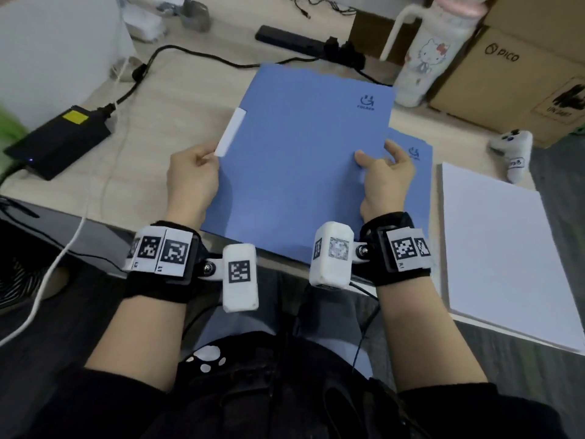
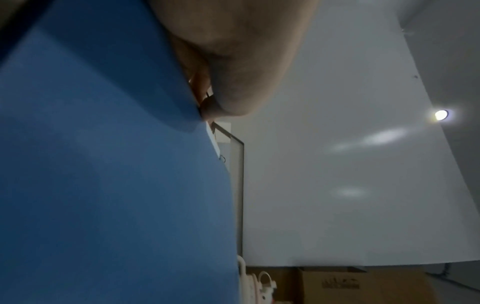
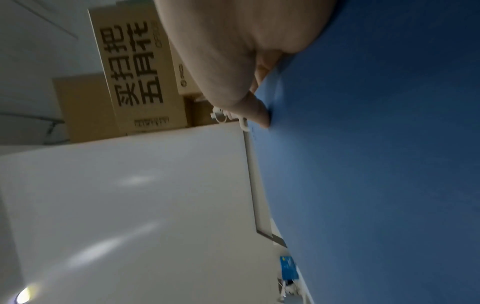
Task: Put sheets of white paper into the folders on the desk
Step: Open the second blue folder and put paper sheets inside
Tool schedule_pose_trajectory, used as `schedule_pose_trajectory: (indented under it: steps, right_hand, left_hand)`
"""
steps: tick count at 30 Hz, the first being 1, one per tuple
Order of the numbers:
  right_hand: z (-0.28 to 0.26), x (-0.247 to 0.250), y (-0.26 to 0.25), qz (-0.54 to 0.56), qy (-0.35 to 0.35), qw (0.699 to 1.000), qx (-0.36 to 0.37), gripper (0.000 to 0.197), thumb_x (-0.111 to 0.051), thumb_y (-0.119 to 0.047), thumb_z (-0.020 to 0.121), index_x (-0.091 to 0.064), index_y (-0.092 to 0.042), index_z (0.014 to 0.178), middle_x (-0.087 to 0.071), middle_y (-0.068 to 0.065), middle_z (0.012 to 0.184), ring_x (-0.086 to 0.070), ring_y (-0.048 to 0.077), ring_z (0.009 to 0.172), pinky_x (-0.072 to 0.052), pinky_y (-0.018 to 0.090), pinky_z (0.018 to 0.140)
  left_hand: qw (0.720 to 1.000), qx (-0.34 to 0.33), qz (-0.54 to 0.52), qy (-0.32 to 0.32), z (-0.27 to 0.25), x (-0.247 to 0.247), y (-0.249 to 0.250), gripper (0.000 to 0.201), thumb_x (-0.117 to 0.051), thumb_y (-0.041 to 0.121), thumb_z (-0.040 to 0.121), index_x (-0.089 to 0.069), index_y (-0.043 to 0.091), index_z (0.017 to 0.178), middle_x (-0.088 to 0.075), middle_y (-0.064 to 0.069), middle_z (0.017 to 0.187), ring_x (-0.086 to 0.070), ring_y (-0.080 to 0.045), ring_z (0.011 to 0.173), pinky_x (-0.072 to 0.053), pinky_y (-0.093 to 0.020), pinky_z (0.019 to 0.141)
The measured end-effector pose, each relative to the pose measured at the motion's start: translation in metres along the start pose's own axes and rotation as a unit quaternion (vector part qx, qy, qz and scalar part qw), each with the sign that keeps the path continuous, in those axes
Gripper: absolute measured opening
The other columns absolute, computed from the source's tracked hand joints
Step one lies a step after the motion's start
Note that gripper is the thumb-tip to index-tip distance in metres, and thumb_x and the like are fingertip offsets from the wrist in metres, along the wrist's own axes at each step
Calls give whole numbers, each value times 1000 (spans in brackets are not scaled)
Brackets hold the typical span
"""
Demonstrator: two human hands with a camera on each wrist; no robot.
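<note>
Gripping the folder (image 1: 300, 160) by opposite edges, the left hand (image 1: 193, 179) and right hand (image 1: 384, 182) held it over the worktop (image 1: 177, 99), fingers pinching; paper (image 1: 503, 255) lay right of it.

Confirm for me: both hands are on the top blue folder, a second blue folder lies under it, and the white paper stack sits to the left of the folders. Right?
Not quite. The white paper stack sits to the right of the folders, not the left; the head view shows it. The rest holds: the left hand and the right hand are on the top blue folder, with the second blue folder under it.
</note>
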State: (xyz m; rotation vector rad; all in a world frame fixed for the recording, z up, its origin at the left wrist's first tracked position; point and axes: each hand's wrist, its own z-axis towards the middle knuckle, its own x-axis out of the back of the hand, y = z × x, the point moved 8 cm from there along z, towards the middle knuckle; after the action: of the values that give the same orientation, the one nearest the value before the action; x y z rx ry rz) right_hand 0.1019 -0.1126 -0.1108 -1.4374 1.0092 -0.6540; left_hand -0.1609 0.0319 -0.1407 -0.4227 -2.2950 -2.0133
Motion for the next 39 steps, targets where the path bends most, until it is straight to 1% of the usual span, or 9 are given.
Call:
schedule_pose_trajectory:
  steps: [3,7,11,15,17,21,30,34,39]
  right_hand:
    - [2,-32,6,-28,-11,1000,3,53,-62,7,72,-50,-2,123,-67,11,95,-63,25,90,-52,33,79]
    - [12,-75,13,-51,-42,998,-7,59,-56,2,64,-55,-1,123,-68,17,110,-65,31,103,-55,38,79]
    - [24,-116,23,-96,-101,990,-14,36,-45,15,71,-63,2,99,-68,11,92,-64,26,82,-53,34,70]
    - [35,-151,37,-112,-117,987,-16,37,-39,16,69,-61,10,98,-62,14,87,-54,22,75,-46,35,68]
    - [39,-165,45,-123,-121,985,-19,40,-42,9,62,-63,1,95,-65,15,89,-57,21,75,-48,34,66]
    - [41,-184,58,-157,-125,979,-31,29,-52,7,61,-45,-19,72,-62,9,87,-58,23,74,-48,34,66]
    - [40,-194,82,-165,-168,968,-82,41,-68,6,72,-41,-8,99,-56,3,96,-61,22,90,-49,25,65]
    - [42,-193,80,-175,-162,968,-83,39,-72,2,70,-43,-14,90,-58,5,101,-63,26,99,-53,32,73]
    - [40,-191,80,-161,-167,968,-94,38,-70,3,72,-40,-17,83,-57,6,100,-62,23,90,-50,25,62]
  left_hand:
    - [998,-12,32,49,17,22,3,42,-39,18,73,-71,33,96,-70,-1,95,-62,-24,94,-50,-42,90]
    - [995,-29,51,77,46,41,9,48,-36,17,71,-71,22,103,-68,0,88,-58,-21,85,-46,-30,79]
    - [991,-12,97,86,77,55,7,29,-37,16,73,-63,13,85,-60,-4,82,-50,-22,80,-41,-28,73]
    - [990,19,101,97,106,71,1,39,-40,7,86,-68,17,111,-66,-5,100,-58,-19,94,-41,-21,72]
    - [987,19,116,106,118,77,0,38,-41,7,87,-67,16,113,-66,-6,102,-58,-18,94,-43,-19,69]
    - [982,13,149,119,136,80,-3,38,-40,9,86,-68,15,111,-68,-13,110,-60,-29,108,-48,-33,87]
    - [965,-1,236,116,146,80,-7,37,-48,10,87,-63,12,120,-65,-13,119,-54,-31,117,-43,-34,99]
    - [952,-28,275,130,142,79,-1,34,-49,12,88,-64,8,119,-66,-16,117,-54,-34,116,-43,-35,97]
    - [953,-44,280,109,140,69,-3,34,-47,8,89,-62,3,119,-65,-22,114,-56,-35,111,-45,-35,94]
